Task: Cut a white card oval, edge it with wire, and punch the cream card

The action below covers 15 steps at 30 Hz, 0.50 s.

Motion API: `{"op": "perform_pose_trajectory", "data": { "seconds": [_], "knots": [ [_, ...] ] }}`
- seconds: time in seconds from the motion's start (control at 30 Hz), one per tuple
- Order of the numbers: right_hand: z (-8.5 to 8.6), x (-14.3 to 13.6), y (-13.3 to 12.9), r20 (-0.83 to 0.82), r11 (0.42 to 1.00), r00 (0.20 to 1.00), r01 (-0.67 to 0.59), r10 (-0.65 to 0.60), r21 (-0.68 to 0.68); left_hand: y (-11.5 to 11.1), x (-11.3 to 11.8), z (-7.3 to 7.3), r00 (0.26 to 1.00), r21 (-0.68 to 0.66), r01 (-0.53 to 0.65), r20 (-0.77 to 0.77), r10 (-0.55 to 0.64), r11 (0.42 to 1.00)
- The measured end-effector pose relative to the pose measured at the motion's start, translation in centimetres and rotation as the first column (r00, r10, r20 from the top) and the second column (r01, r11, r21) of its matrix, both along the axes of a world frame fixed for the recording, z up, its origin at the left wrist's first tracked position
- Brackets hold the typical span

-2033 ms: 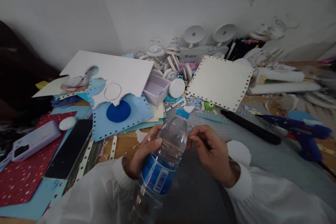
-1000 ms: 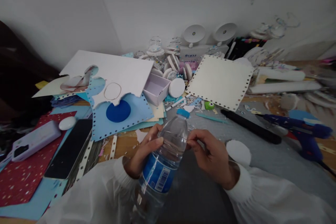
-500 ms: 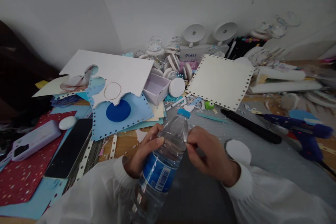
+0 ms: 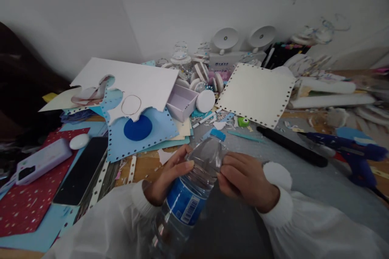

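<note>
A clear plastic bottle [image 4: 187, 200] with a blue label and a blue cap stands tilted in front of me, its top leaning away and to the right. My left hand [image 4: 172, 174] is closed around its left side, with the thumb across the front just above the label. At the right of the bottle's shoulder, my right hand [image 4: 243, 176] is closed, fingertips pinching the plastic. A crease or cut line seems to cross the bottle there; I cannot tell which. Whether the right fingers also hide something small does not show. Behind the right wrist lies a white round disc [image 4: 277, 176].
On the right lie a blue glue gun [image 4: 346, 147] and a black stick [image 4: 291, 145]. A cream punched sheet [image 4: 257, 95] and a lilac box [image 4: 182, 103] stand behind the bottle. Leftward are white card [image 4: 130, 81], a dark blue disc [image 4: 138, 128] and a black phone [image 4: 80, 172].
The bottle's capped top has tipped slightly to the right and down. My right hand has shifted a little right, its fingers more curled against the plastic. My left hand keeps its grip.
</note>
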State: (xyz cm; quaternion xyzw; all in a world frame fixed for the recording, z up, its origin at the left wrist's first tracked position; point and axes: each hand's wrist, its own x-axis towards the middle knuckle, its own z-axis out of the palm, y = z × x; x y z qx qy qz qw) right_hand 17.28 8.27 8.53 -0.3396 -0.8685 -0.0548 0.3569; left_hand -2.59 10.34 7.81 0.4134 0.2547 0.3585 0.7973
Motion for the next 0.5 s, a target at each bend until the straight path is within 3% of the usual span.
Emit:
{"op": "perform_pose_trajectory", "data": {
  "seconds": [0.17,0.3,0.5],
  "knots": [
    [-0.3,0.0,0.0,-0.168,0.981,0.983,-0.099,0.071,-0.168,-0.1,-0.1,0.2,1.0,0.008,0.006,-0.014,-0.005,1.0],
    [0.1,-0.1,-0.2,-0.329,0.934,0.943,-0.163,0.052,-0.318,-0.1,-0.1,0.6,1.0,0.0,-0.001,-0.012,0.001,1.0],
    [0.9,-0.1,-0.3,-0.374,0.911,0.927,-0.154,0.0,-0.382,0.0,0.0,0.4,1.0,-0.012,-0.007,-0.006,0.007,1.0]
  ]
}}
